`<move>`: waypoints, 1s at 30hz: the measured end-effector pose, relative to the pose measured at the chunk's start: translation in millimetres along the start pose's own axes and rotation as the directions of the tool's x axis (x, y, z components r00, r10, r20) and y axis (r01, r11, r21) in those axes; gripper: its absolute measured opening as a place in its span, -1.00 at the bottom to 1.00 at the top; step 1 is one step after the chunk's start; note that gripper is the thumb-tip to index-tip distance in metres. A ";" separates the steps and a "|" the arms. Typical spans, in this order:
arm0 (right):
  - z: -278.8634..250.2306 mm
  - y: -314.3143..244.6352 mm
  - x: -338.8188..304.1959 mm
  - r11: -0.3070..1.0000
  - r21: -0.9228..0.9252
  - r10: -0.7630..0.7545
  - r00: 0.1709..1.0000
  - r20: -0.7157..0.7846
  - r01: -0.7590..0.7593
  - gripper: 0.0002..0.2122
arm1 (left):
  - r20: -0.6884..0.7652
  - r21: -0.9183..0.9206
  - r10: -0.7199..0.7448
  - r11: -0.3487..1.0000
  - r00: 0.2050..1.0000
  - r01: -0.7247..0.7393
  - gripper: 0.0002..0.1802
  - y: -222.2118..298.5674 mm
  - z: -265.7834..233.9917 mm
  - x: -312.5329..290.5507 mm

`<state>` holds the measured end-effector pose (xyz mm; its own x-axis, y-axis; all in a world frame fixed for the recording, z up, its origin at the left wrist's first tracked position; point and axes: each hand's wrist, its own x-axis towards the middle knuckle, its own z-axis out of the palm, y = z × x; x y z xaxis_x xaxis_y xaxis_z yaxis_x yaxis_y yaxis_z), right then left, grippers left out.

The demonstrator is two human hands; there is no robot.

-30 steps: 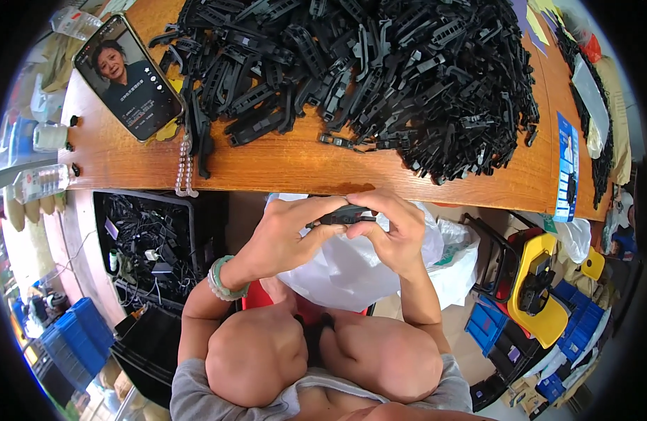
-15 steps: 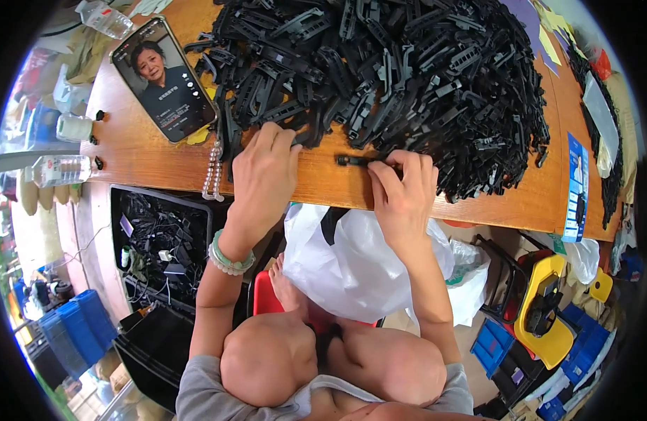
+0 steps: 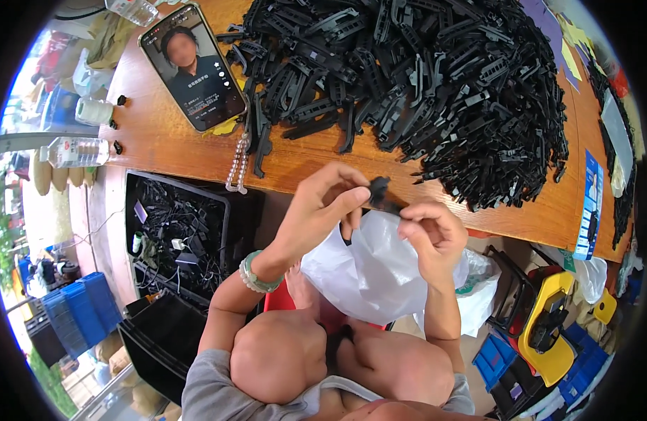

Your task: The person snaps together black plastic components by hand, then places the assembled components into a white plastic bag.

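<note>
My left hand (image 3: 329, 200) pinches a small black plastic part (image 3: 379, 188) between thumb and fingertips, just over the table's front edge. Close by on the right, my right hand (image 3: 436, 235) has its thumb and fingers closed on the end of a dark plastic part (image 3: 391, 208). The two pieces meet or overlap between my hands, and I cannot tell whether they are one part or two. Beyond them, a big heap of black plastic parts (image 3: 407, 84) covers much of the wooden table (image 3: 281, 165).
A phone (image 3: 194, 70) with a beaded strap (image 3: 239, 165) lies left of the heap. A thread spool (image 3: 94, 111) and a plastic bottle (image 3: 74, 152) are farther left. Below the table are a black crate (image 3: 137, 231) of parts and a white plastic bag (image 3: 369, 270).
My left hand has left the heap's near edge and moved right. My right hand has drawn its black part back toward me. Both hands now meet at the table's front edge.
</note>
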<state>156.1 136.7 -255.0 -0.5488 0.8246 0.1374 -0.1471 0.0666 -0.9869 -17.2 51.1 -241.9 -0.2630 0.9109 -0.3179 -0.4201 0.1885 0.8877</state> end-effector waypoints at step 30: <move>1.4 2.8 0.7 0.909 -0.365 -0.222 0.975 -0.019 0.200 -0.69 | 0.299 0.592 0.268 0.701 0.916 -0.398 -0.67 -1.6 8.3 -10.1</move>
<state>154.2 136.8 -257.5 -0.4871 0.7996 0.3513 0.0566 0.4303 -0.9009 -6.6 44.6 -237.4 -0.0941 0.9945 0.0459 0.3238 -0.0130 0.9461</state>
